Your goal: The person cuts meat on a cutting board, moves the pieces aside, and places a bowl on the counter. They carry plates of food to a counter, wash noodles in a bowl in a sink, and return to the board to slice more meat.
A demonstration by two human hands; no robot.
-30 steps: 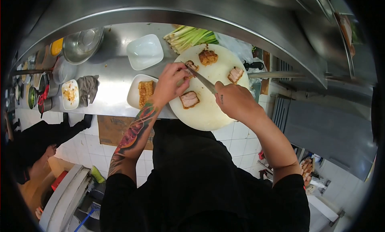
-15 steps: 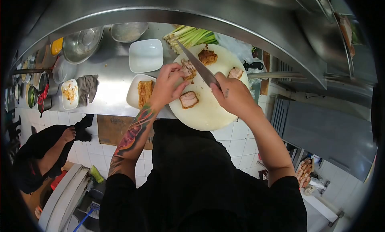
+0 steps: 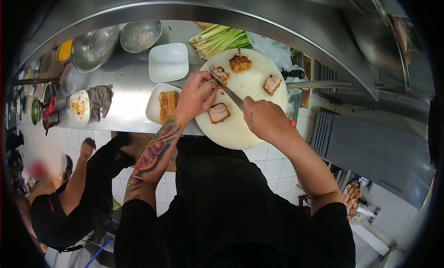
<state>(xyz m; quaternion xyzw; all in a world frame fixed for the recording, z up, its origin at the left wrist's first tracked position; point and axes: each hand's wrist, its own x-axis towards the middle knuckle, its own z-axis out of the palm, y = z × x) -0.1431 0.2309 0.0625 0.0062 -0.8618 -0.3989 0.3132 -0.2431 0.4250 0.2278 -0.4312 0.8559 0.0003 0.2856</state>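
My right hand (image 3: 267, 117) is closed round the handle of a knife (image 3: 231, 95), whose blade slants up and left over the round cutting board (image 3: 249, 131). Its tip lies beside a partly sliced piece of roast pork belly (image 3: 219, 74). My left hand (image 3: 198, 97) is at the board's left edge with its fingers bent together, close to the knife tip. Whatever those fingers hold is hidden. Three more pork pieces rest on the board: one near me (image 3: 218, 113), a browned one at the back (image 3: 240, 63) and one at the right (image 3: 272, 84).
A white dish with a pork slab (image 3: 167, 107) stands left of the board, an empty white bowl (image 3: 168, 63) behind it. Spring onions (image 3: 219, 40) lie at the back. A grey cloth (image 3: 100, 101) and a stained dish (image 3: 80, 108) sit further left. Another person (image 3: 78, 198) is at lower left.
The knife has come down and toward me, its tip now between my left fingers and the sliced pork. The other person at the left has shifted to the right.
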